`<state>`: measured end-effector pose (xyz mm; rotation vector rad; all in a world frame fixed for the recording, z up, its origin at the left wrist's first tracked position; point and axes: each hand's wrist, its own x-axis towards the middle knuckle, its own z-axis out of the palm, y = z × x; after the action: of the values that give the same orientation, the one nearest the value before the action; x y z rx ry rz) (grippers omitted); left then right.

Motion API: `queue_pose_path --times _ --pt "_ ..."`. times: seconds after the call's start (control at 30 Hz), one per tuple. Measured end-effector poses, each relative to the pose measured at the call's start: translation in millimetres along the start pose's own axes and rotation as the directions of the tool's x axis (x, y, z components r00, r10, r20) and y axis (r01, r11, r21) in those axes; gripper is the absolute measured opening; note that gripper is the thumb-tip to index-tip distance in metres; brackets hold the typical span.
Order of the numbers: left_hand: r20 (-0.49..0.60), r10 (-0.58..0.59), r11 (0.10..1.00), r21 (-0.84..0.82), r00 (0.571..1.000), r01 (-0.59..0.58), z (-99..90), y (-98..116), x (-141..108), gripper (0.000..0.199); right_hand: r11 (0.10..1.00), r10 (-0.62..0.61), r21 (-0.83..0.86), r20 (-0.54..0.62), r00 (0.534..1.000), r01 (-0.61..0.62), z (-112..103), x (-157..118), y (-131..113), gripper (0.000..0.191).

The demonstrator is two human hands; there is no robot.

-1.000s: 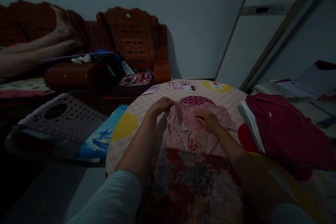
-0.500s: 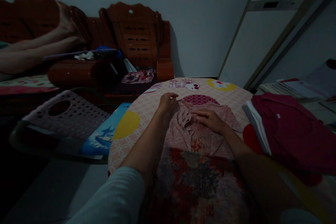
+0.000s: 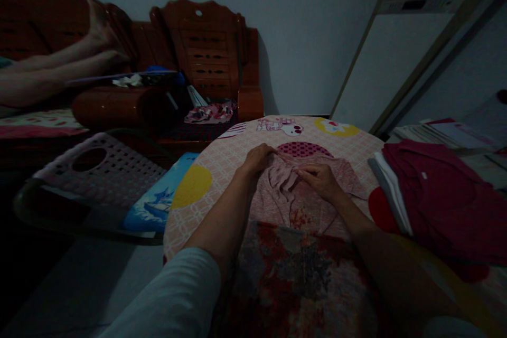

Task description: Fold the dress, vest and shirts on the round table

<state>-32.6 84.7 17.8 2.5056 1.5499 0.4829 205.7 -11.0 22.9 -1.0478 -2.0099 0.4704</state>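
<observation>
A pink garment (image 3: 317,206) with a ruffled front and a dark red-grey patterned lower part (image 3: 301,274) lies spread on the round table, its lower end toward me. My left hand (image 3: 259,158) pinches its fabric at the upper left edge. Near the ruffle (image 3: 282,177), the fingers of my right hand (image 3: 319,178) are closed on the cloth too, lifting a small fold. The garment's lowest part runs out of view at the bottom.
A patterned cloth (image 3: 229,150) covers the table. Folded clothes, a dark red one (image 3: 447,195) on top, lie at the right beside stacked papers (image 3: 420,137). A woven chair (image 3: 114,169) with a blue cushion (image 3: 158,200) stands left. Behind, a person's legs (image 3: 51,74) rest on a wooden sofa (image 3: 206,58).
My right hand's fingers have gone from loosely stretched over the garment to pinching it. My left fingers have closed on the upper edge, and the cloth between the hands is pulled up slightly.
</observation>
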Motion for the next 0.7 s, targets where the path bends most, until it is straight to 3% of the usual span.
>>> queue_pose_path --times 0.1,0.3,0.47,0.57,0.7 --pt "-0.009 -0.014 1.000 0.013 1.000 0.014 3.2 -1.5 1.4 0.038 0.994 -0.043 -0.105 -0.158 0.986 0.027 0.1 1.3 7.3 0.022" --pt "-0.051 -0.081 0.996 -0.040 0.995 0.079 3.9 -2.5 3.1 0.026 0.955 -0.073 -0.287 -0.002 0.997 0.070 5.8 -1.3 20.5 0.024" --pt "-0.108 -0.137 0.941 -0.326 0.985 0.095 -5.2 2.2 3.4 0.023 0.944 -0.059 -0.327 -0.073 0.996 0.032 4.7 -4.6 16.9 0.023" --pt "-0.122 -0.089 0.900 -0.435 0.989 0.028 -8.6 2.2 2.4 0.026 0.936 -0.069 -0.351 -0.162 0.984 0.008 3.3 -6.3 11.8 0.023" --pt "-0.103 0.055 0.943 -0.322 0.993 -0.085 -5.9 -3.6 1.6 0.035 0.928 -0.103 -0.373 -0.229 0.968 0.010 3.2 -7.2 7.7 0.022"
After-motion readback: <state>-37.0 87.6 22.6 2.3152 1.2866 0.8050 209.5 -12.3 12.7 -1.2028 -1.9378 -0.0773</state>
